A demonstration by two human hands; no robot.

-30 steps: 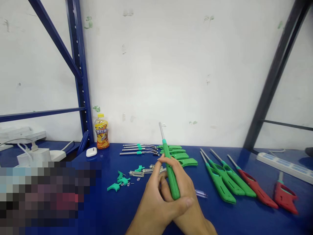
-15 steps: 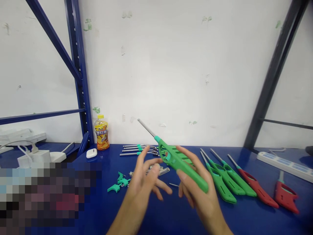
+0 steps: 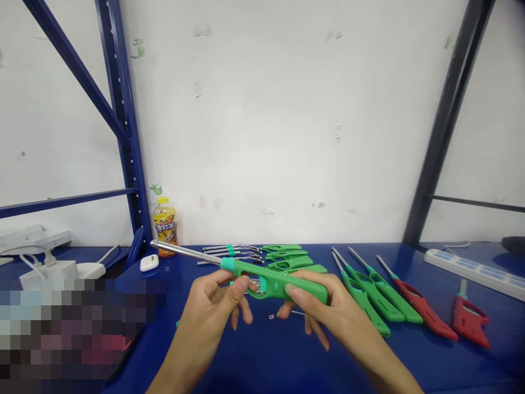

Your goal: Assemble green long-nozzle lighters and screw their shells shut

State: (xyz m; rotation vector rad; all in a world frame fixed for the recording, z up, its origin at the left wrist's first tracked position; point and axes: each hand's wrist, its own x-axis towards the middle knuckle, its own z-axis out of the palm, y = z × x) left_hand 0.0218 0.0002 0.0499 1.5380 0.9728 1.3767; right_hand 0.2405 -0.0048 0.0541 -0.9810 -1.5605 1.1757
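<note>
By the left hand point(image 3: 213, 306) and right hand point(image 3: 328, 303), a green lighter point(image 3: 275, 288) is being held aslant above the bench point(image 3: 246, 361): its handle point(image 3: 318, 292) is being pinched in the right, its trigger loop point(image 3: 255, 296) gripped more loosely in the left. Its metal tube point(image 3: 188, 251) is being supported by nothing, so if the right pinch were loosened, it could be tipped, and the metal rods point(image 3: 230, 253) and green shells point(image 3: 301, 263) beyond could be scattered.

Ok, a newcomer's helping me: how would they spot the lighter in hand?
Find the blue table below the white wall. Over it, the right hand grips a green lighter, metal tube pointing left. Other lighters lie on the table; this one's held.
</note>
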